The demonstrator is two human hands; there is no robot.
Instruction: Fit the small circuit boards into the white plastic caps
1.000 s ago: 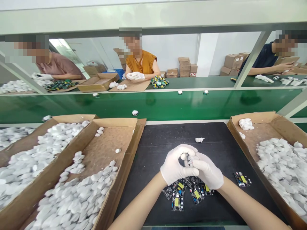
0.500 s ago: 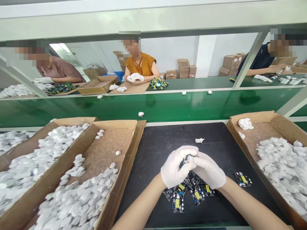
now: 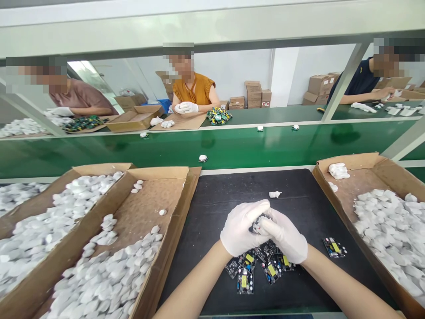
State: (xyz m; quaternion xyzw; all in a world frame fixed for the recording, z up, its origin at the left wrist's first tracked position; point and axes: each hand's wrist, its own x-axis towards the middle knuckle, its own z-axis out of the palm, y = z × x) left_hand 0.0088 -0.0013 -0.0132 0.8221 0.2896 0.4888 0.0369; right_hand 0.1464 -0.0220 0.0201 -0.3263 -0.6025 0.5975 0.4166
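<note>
My left hand (image 3: pixel 239 229) and my right hand (image 3: pixel 288 235), both in white gloves, meet over the black mat (image 3: pixel 212 212). Between their fingers they hold a circuit board (image 3: pixel 257 225) with white material against it; the fingers cover most of it. Right below my hands lies a loose pile of circuit boards (image 3: pixel 245 282) with yellow and blue parts. One more board (image 3: pixel 334 247) lies apart, to the right. A small white lump (image 3: pixel 275 194) rests on the mat beyond my hands.
Cardboard trays of white pieces stand left (image 3: pixel 186 208) and right (image 3: pixel 361 160). Beyond the mat runs a green conveyor (image 3: pixel 159 153) carrying a few white-topped boards (image 3: pixel 202 158). Metal posts and a beam (image 3: pixel 212 35) cross in front. Three people sit at the far side.
My right thumb and fingers have shifted over the held piece, while my left hand has closed further around it. The white-topped boards on the conveyor have moved right.
</note>
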